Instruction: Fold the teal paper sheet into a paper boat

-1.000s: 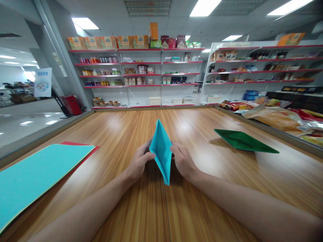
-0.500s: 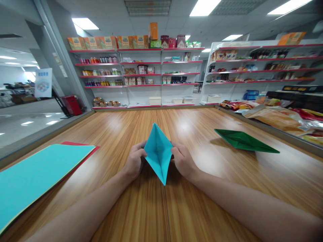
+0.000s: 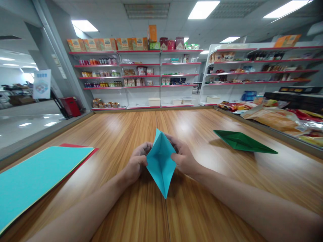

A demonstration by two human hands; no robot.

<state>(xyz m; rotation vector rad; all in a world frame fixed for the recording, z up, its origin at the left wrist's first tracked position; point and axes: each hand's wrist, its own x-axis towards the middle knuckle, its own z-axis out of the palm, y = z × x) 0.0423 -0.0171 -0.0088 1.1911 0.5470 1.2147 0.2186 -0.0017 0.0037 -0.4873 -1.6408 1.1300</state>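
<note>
A light-blue folded paper boat (image 3: pixel 161 163), opened into a diamond-shaped hollow, is held up over the middle of the wooden table (image 3: pixel 126 215). My left hand (image 3: pixel 138 161) grips its left side, thumb on the near edge and the other fingers behind. On the right side my right hand (image 3: pixel 183 155) pinches the paper with the thumb in front; its fingers curl behind the upper edge and are partly hidden. To the right lies a dark green paper boat (image 3: pixel 243 141), apart from both hands.
Coloured paper sheets (image 3: pixel 42 174), light blue on top with red and yellow edges beneath, lie at the left. Packaged snacks (image 3: pixel 272 117) line the right beyond the table's raised edge. Stocked shelves (image 3: pixel 141 74) stand behind the table.
The blue boat has come slightly lower and nearer, with its far tip now bent over. My right hand's fingers have moved up behind its upper right edge.
</note>
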